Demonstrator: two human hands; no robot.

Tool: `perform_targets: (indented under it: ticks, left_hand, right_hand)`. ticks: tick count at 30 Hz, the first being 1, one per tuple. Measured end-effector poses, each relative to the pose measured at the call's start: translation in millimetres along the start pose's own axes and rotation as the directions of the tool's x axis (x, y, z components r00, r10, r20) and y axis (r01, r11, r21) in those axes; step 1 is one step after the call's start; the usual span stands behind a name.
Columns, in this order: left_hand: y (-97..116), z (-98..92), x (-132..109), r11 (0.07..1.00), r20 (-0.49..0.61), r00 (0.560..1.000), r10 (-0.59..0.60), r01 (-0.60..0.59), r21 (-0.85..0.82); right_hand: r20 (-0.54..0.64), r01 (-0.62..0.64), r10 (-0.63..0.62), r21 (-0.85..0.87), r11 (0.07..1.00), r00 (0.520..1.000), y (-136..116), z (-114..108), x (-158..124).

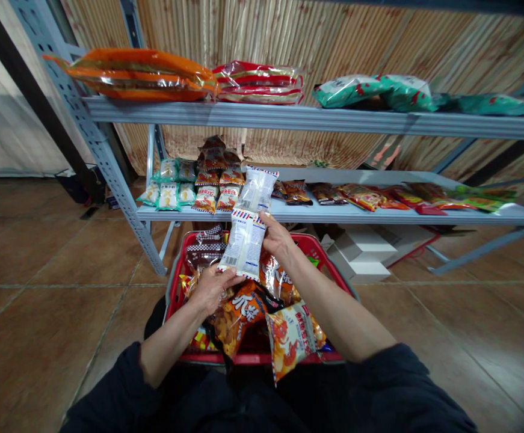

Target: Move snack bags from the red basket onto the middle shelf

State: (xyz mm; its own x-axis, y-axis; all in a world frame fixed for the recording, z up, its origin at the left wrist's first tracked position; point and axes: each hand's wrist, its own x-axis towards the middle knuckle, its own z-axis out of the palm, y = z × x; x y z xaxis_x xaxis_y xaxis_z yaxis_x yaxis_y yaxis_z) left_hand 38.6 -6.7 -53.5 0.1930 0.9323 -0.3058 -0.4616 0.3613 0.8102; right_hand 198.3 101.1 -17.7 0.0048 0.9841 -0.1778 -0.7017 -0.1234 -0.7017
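Over a red basket (340,282), both my hands hold a white-backed snack bag (243,243) with red and blue striped edges, its printed back and barcode facing up. My left hand (210,290) is closed on the bag's lower edge. At its upper right side, my right hand (278,239) pinches it close to where it meets a second white-backed snack bag (258,187). Whether the right hand grips that second bag too, I cannot tell. Inside the basket lie orange and black snack bags (243,316), brown bags (205,246) and a white and orange snack bag (292,337).
Ahead, the lower shelf (334,213) carries green-and-white packets (169,193), stacked small snack bags (228,195) and a row of packets (361,197). On the upper shelf (266,117) lie larger orange (139,75), red and teal bags (352,90). White boxes (361,252) stand beneath.
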Motion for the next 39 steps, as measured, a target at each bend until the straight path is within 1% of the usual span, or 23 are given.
perform_targets:
  ticks: [4, 7, 10, 13, 16, 20, 26, 29, 32, 36, 39]
  left_hand:
    - [1, -1.5, -2, 0.997, -0.042, 0.999, -0.034, 0.037, 0.069]
    - [2, -2.7, -2, 0.993, -0.043, 0.997, -0.070, 0.073, 0.098]
    - [2, -3.9, -1, 0.992, -0.017, 0.997, -0.080, 0.082, 0.097]
    - [2, -5.2, -2, 0.991, 0.021, 0.997, -0.077, 0.075, 0.109]
    - [4, -5.6, -4, 0.987, 0.049, 0.996, -0.076, 0.068, 0.146]
    - [9, -4.0, -9, 0.974, 0.081, 0.991, -0.108, 0.089, 0.209]
    - [14, -5.5, -5, 0.963, 0.116, 0.993, -0.032, 0.000, 0.268]
    - [10, -6.5, -1, 0.953, 0.101, 0.995, -0.025, -0.007, 0.303]
    - [8, -6.0, -2, 0.955, 0.081, 0.996, -0.022, -0.003, 0.297]
    - [9, -5.4, -5, 0.950, 0.110, 0.994, -0.009, -0.026, 0.311]
    - [10, -7.3, -3, 0.934, 0.068, 0.996, 0.050, -0.071, 0.350]
  right_hand:
    - [0.061, -0.041, 0.043, -0.023, 0.999, 0.997, 1, 0, 0]
    - [0.100, -0.031, 0.036, -0.055, 0.998, 0.994, 2, -1, 2]
    - [0.112, -0.015, 0.022, -0.067, 0.998, 0.993, 1, 0, 0]
    - [0.108, -0.041, 0.048, -0.067, 0.997, 0.993, -1, 1, -2]
    - [0.103, -0.042, 0.048, -0.060, 0.997, 0.994, -2, 2, -3]
    - [0.092, -0.020, 0.025, -0.062, 0.998, 0.995, -1, 2, -3]
    - [0.058, 0.004, 0.000, -0.074, 0.997, 0.998, 1, 1, 0]
    - [0.065, 0.013, -0.009, -0.061, 0.998, 0.998, 1, -2, 4]
    - [0.058, -0.002, 0.005, -0.047, 0.999, 0.998, 0, -6, 6]
    - [0.070, -0.025, 0.028, -0.045, 0.999, 0.997, -2, -10, 7]
    - [0.051, -0.015, 0.017, -0.025, 1.000, 0.999, -3, -11, 7]
